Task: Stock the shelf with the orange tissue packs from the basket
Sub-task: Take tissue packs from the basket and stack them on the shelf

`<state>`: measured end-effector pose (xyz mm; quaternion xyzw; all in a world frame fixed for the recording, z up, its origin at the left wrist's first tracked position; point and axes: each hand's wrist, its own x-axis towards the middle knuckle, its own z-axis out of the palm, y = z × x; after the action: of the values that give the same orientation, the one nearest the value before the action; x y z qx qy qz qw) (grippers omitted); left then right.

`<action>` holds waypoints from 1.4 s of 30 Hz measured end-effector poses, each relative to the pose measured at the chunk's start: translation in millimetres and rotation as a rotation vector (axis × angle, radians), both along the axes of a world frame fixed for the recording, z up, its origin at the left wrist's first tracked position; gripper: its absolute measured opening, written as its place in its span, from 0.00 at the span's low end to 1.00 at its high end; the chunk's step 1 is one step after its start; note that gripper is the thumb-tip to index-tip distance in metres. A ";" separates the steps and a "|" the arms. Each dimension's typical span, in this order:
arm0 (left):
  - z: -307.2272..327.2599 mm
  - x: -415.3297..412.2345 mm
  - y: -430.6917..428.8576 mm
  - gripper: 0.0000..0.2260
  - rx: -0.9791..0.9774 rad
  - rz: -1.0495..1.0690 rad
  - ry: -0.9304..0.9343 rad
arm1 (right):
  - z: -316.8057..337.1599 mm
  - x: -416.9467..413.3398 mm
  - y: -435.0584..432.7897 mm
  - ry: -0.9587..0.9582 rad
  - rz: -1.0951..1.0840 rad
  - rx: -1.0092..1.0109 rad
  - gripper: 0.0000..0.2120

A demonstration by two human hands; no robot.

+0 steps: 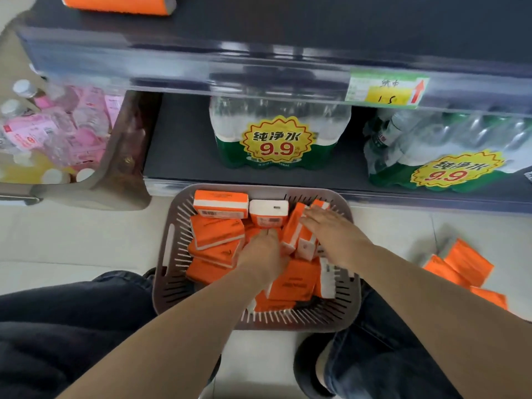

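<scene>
A grey slotted basket point(169, 249) sits on the floor in front of the shelf, holding several orange tissue packs point(216, 230). My left hand point(263, 251) reaches down among the packs in the basket's middle, its fingers buried between them. My right hand point(334, 233) lies flat with fingers spread on tilted packs point(293, 228) at the basket's right. Whether either hand grips a pack is hidden. One orange pack point(118, 2) lies on the dark upper shelf point(288, 30) at top left.
The lower shelf point(178, 145) holds two shrink-wrapped water bottle packs point(276, 133) point(449, 151) with yellow price stickers. Pink-labelled bottles point(54, 125) fill a bin on the left. More orange packs point(460, 266) lie on the floor to the right. My knees flank the basket.
</scene>
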<state>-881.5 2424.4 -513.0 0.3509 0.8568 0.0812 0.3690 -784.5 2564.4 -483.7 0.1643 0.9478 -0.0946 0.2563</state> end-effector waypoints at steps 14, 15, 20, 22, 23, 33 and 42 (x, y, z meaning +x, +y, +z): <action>-39.2 -8.4 23.8 0.19 0.100 0.239 -0.328 | -31.0 -8.0 27.9 0.100 0.060 -0.102 0.28; -38.7 -11.5 21.6 0.18 0.109 0.248 -0.335 | -29.9 -8.0 27.9 0.105 0.055 -0.101 0.27; -32.4 -23.8 15.3 0.20 0.095 0.328 -0.394 | -18.2 -5.8 30.0 0.118 0.030 -0.121 0.23; -27.1 -28.9 12.5 0.20 0.095 0.324 -0.384 | -11.8 -3.7 30.3 0.114 0.005 -0.136 0.21; -24.0 -31.4 11.0 0.21 0.096 0.326 -0.383 | -8.2 -2.5 30.2 0.112 -0.008 -0.148 0.20; 25.8 -53.9 -7.2 0.08 0.204 0.408 -0.402 | 30.6 10.7 27.0 0.213 -0.154 -0.197 0.18; 84.5 -66.4 -27.3 0.19 0.337 0.415 -0.234 | 70.9 13.0 4.9 0.363 -0.107 -0.139 0.16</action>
<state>-947.9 2397.1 -428.5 0.2127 0.8362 0.3362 0.3774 -771.5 2569.3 -412.8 0.1767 0.9596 -0.2013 0.0863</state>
